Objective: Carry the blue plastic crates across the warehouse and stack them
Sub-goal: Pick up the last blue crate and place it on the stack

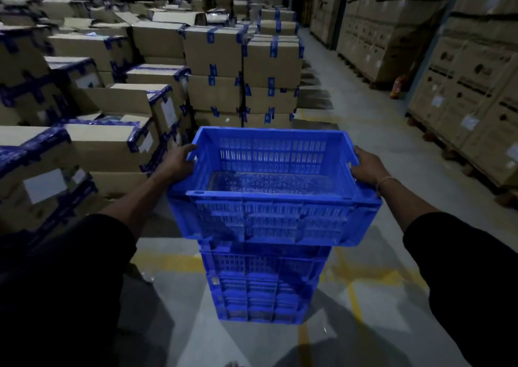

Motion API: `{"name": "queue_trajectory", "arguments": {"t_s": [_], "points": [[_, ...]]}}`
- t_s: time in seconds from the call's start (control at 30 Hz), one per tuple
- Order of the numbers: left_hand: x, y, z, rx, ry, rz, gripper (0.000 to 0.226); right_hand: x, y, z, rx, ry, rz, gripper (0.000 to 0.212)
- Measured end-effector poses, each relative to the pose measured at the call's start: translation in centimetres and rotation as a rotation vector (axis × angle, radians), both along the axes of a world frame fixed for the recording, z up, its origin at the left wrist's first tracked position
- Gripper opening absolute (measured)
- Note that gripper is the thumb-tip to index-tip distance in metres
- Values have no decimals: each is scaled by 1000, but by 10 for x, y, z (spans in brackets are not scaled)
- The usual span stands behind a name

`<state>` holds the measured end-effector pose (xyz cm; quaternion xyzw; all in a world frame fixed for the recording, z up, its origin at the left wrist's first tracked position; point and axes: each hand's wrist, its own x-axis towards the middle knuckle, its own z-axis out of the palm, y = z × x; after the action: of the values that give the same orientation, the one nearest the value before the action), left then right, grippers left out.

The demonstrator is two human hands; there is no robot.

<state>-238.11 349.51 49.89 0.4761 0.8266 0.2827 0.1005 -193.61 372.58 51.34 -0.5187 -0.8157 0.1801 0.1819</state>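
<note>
Crate [273, 187] atop blue stack [262, 288], left hand [176, 163] and right hand [368, 167] gripping its rims; stacking step, next seat squarely, then let go.

Centre frame, I see the top blue crate [273, 187], empty, on a stack of blue crates [263, 288]. My left hand [179, 165] and right hand [367, 167] grip its side rims. Taped cardboard boxes [213, 55] fill the upper left; a grey floor [361, 131] runs right.
</note>
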Motion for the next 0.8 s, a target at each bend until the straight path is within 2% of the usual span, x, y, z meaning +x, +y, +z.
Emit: {"name": "queue_trajectory", "arguments": {"t_s": [0.43, 0.8], "points": [[-52, 81, -11, -29, -1, 12, 57, -60, 73, -12, 7, 43, 25, 43], [-51, 76, -8, -146, 31, -20, 63, -58, 71, -15, -39, -91, -43, 64]]}}
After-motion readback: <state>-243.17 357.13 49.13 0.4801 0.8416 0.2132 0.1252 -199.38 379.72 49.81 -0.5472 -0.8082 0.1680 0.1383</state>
